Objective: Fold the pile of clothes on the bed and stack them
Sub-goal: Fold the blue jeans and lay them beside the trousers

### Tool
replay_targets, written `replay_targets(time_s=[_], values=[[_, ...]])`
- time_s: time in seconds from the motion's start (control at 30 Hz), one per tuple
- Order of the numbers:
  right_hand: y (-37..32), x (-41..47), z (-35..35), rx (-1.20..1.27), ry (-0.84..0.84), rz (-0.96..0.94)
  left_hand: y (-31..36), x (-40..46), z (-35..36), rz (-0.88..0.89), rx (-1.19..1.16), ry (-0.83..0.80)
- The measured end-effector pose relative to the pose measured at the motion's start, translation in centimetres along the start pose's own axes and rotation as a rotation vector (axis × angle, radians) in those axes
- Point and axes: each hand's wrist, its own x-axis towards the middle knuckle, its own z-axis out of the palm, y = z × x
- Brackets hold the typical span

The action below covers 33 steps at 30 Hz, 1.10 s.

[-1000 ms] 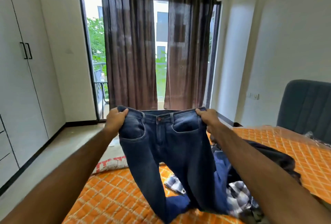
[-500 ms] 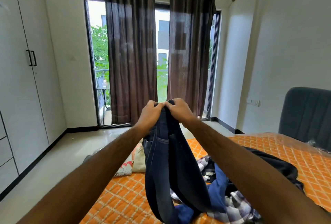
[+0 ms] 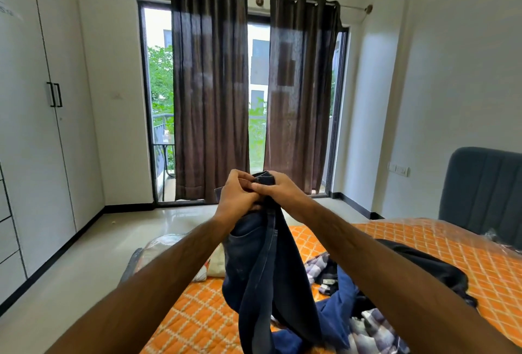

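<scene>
Dark blue jeans [image 3: 262, 274] hang folded lengthwise, leg over leg, above the bed. My left hand [image 3: 236, 198] and my right hand [image 3: 278, 191] meet at the waistband and both grip it, held up in front of me. The legs drop onto the pile of clothes [image 3: 375, 297], which holds a blue garment, a plaid shirt and a black piece, all loose on the orange quilted bedspread [image 3: 457, 257].
A dark grey headboard [image 3: 485, 192] stands at the right. A pillow in plastic [image 3: 169, 252] lies at the bed's far left corner. White wardrobes [image 3: 36, 127] line the left wall; brown curtains [image 3: 211, 93] hang over a glass door ahead.
One second ago I held the jeans spread wide by the waistband. My hands have come together, folding the jeans in half lengthwise, and now sit tight against each other.
</scene>
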Motion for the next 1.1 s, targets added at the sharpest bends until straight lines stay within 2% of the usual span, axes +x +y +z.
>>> replay_targets(time_s=[0.1,0.13,0.2,0.23,0.27,0.3,0.37,0.43,0.5,0.53,0.57,0.63,0.7,0.83,0.9,0.97,1.1], values=[[0.3,-0.5,-1.9,0.125,0.012,-0.038,0.2,-0.2,-0.9,0.082,-0.102,-0.092],[0.1,-0.5,-2.4,0.126,0.029,-0.047,-0.1,0.0,-1.6,0.141,-0.071,-0.045],[-0.7,-0.5,-3.6,0.102,0.061,-0.067,-0.8,0.8,-3.3,0.233,0.069,0.165],[-1.4,-0.5,-4.2,0.093,0.08,-0.082,-1.6,1.6,-4.3,0.223,0.12,0.261],[-2.3,-0.6,-4.9,0.087,0.097,-0.108,-1.9,2.0,-5.2,0.157,0.112,0.291],[-3.2,-0.6,-5.4,0.089,0.11,-0.139,-2.1,2.1,-5.7,0.048,0.039,0.238],[-5.1,-0.2,-6.3,0.098,0.113,-0.202,-1.8,2.2,-6.3,-0.132,-0.197,-0.06],[-7.1,0.3,-6.8,0.069,0.145,-0.249,-0.9,1.7,-6.3,-0.154,-0.381,-0.326],[-8.7,0.8,-7.3,0.039,0.194,-0.279,0.7,0.6,-5.6,-0.107,-0.384,-0.435],[-9.5,1.0,-7.6,0.032,0.228,-0.292,1.7,0.4,-5.0,-0.075,-0.325,-0.425],[-10.1,1.1,-7.9,0.028,0.264,-0.3,2.8,0.1,-4.2,-0.03,-0.284,-0.377],[-12.3,0.9,-8.3,0.047,0.31,-0.332,5.8,0.6,-3.5,0.111,-0.311,-0.164],[-14.8,0.4,-8.9,0.078,0.332,-0.377,9.1,1.9,-3.9,0.282,-0.231,0.014],[-21.5,-2.3,-10.6,0.181,0.187,-0.458,17.5,4.6,-6.5,0.454,-0.069,0.267],[-23.8,-3.8,-11.2,0.149,0.092,-0.489,21.6,4.8,-6.8,0.519,-0.023,0.337],[-24.7,-4.4,-11.6,0.137,0.072,-0.474,24.4,4.8,-6.8,0.567,-0.019,0.378],[-24.6,-3.6,-12.0,0.243,0.328,-0.379,27.3,4.3,-7.0,0.619,0.101,0.336]])
